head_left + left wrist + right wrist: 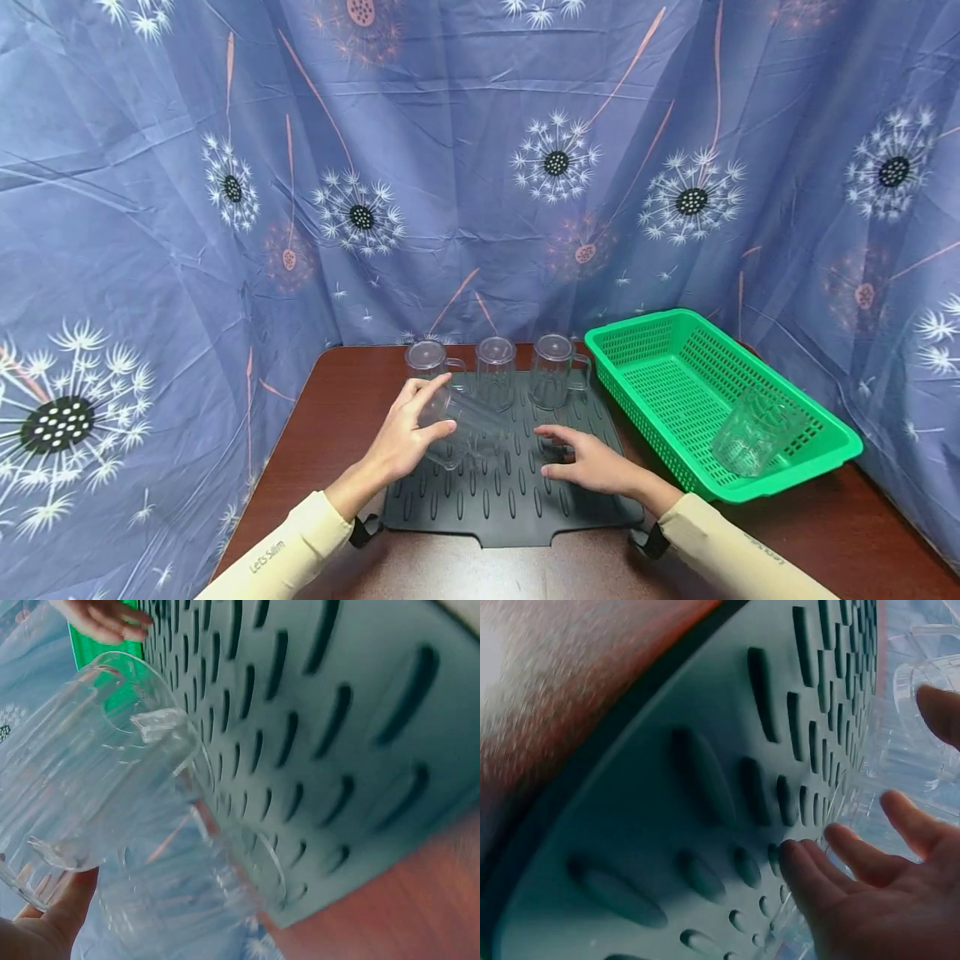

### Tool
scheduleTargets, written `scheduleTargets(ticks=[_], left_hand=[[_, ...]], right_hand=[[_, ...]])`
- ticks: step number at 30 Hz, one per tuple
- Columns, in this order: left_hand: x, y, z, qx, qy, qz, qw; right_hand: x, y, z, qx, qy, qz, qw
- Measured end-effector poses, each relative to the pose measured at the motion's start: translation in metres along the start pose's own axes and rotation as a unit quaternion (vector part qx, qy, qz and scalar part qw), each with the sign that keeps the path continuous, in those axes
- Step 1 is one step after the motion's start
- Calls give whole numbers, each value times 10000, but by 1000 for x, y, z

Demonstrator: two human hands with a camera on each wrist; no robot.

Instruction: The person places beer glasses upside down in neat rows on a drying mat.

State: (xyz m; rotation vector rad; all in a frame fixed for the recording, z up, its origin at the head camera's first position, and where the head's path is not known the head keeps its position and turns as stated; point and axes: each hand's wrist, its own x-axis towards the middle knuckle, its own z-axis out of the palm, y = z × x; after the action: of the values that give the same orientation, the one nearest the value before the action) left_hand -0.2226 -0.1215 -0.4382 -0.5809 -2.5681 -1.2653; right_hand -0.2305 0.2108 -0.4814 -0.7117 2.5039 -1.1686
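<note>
My left hand [401, 435] grips a clear ribbed glass mug [82, 772], which lies tilted over the dark drying mat [517, 504]. The thumb is against the mug's side in the left wrist view. My right hand [588, 462] hovers over the mat to the right of that mug, its fingers spread and slightly bent, holding nothing. Along the mat's back edge stand three upside-down clear mugs: a left mug [425, 357], a middle mug [495, 375] and a right mug [552, 372]. The left mug is partly hidden behind my left hand.
A green perforated basket [645, 417] stands on the right of the brown table [337, 392], beside the mat. Clear glassware [742, 437] lies in its near right end; the count is hard to tell. A blue dandelion-patterned curtain [465, 183] hangs around the table.
</note>
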Motion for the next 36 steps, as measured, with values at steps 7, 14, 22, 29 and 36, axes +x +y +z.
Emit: scheduleTargets(ticks=[7,14,22,29,36], left_hand=[[7,-3,-19,590,3,154,9981],[10,-7,-23,1013,-25,335,9943],[14,-12,-26,1336,-193,151,9907],[17,-15,-26,1534,-472,89,9870],[18,-20,-28,1598,-784,-74,9840]], right_hand=[[-1,4,0,-1230,-237,-144,9920],[-1,6,2,-1430,-217,-75,9895],[-3,5,4,-1630,-317,-69,9861],[-5,4,3,-1676,-368,15,9852],[-3,4,3,-1729,-515,-63,9836]])
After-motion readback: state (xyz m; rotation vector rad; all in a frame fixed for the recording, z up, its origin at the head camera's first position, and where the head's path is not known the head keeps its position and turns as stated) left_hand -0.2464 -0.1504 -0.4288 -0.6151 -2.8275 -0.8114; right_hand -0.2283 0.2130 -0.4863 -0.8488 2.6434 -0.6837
